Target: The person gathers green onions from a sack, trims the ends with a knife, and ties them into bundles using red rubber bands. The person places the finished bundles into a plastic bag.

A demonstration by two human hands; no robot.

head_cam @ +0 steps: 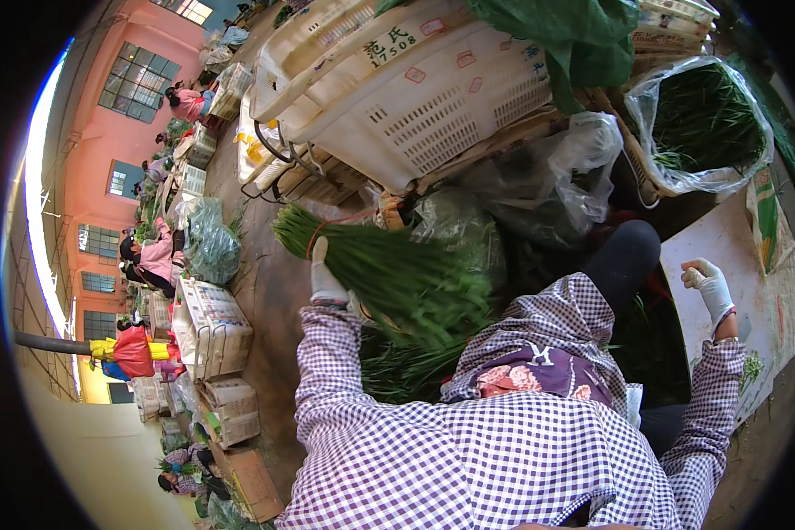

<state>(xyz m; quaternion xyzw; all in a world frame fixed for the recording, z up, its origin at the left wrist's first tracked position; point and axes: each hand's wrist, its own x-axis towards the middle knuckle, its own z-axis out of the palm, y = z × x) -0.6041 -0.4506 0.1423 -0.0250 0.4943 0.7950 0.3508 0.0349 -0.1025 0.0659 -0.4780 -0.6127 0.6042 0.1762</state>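
My left hand [326,275], in a whitish glove, grips a large bundle of long green stalks [397,265], like chives, near its cut end. A thin red band [315,238] goes round the bundle there, and the leafy ends fan out to the right, slightly blurred. More loose green stalks [404,371] lie below the bundle beside my lap. My right hand [702,281], gloved too with bare-looking fingertips, is held away at the right over a pale board [715,331]. Its fingers are curled; whether something small is between them cannot be told.
Large white plastic crates [437,112] stand ahead, with a green cloth [570,40] over them. At the upper right a plastic-lined basket [636,132] holds green stalks. Clear plastic bags [583,179] lie between. Other people [152,255] sit among crates on the left, well away.
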